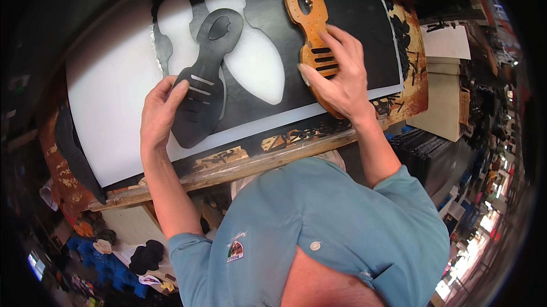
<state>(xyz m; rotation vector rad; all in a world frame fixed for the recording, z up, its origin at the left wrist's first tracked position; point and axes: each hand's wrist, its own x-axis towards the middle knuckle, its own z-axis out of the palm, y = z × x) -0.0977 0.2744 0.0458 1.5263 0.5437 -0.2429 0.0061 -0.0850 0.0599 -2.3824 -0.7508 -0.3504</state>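
Across the desk (228, 175) I have a white board (114, 107), its far edge fading into the dark rim of my lens. On it lies a black sheet (364, 16), its far side lost in the same shadow. Two paddle-shaped holes (259, 62) in the sheet show white, both partly covered.

The blue shirt (273, 210) fills my near side and blocks much of what lies below the desk. Left of it, blue crates (108, 267) sit in gloom; to the right I make out a stack (427, 153) of dark sheets, then clutter too smeared to sort.

An orange form (307, 28), slotted, with an opening at its far end, lies on the sheet's right part, its near end mostly hidden by the right hand (348, 82). Those fingers are blurred, but they hold it from both edges; how firmly, I cannot tell. The left hand (156, 114) pinches a black piece (196, 122) of similar outline, thumb on top, other fingers out of sight beneath; it hangs over the holes and the board's near strip.

Black scraps (285, 139) litter the desk's near edge. A chest badge (235, 252) carries small lettering under a coloured picture, with faint script above.
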